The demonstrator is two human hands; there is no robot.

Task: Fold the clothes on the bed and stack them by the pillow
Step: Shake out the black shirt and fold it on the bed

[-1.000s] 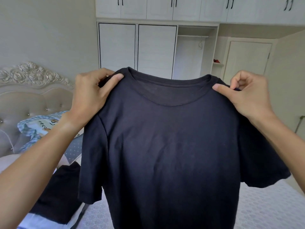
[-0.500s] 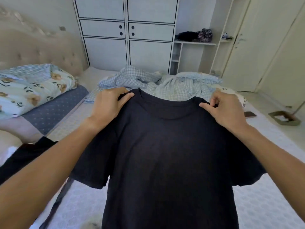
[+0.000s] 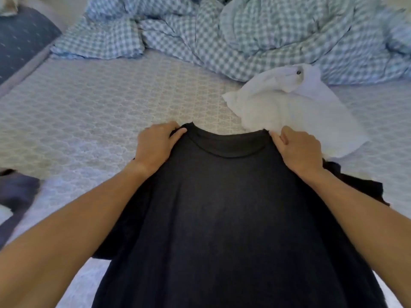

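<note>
A black T-shirt (image 3: pixel 226 218) is stretched out low over the bed, collar away from me. My left hand (image 3: pixel 155 145) grips its left shoulder and my right hand (image 3: pixel 298 150) grips its right shoulder. The short sleeves hang down at both sides. A crumpled white garment (image 3: pixel 289 110) lies on the mattress just beyond my right hand, partly under the shirt's edge. A dark folded garment (image 3: pixel 15 194) lies at the left edge of the view.
A rumpled blue-and-white checked duvet (image 3: pixel 244 36) is heaped across the far side of the bed. The patterned mattress cover (image 3: pixel 89 103) spreads to the left and ahead. A dark blue pillow (image 3: pixel 20 38) sits at the top left.
Both hands have lowered the black T-shirt from held up in the air down onto the bed. My view has tilted downward from the wardrobe to the mattress.
</note>
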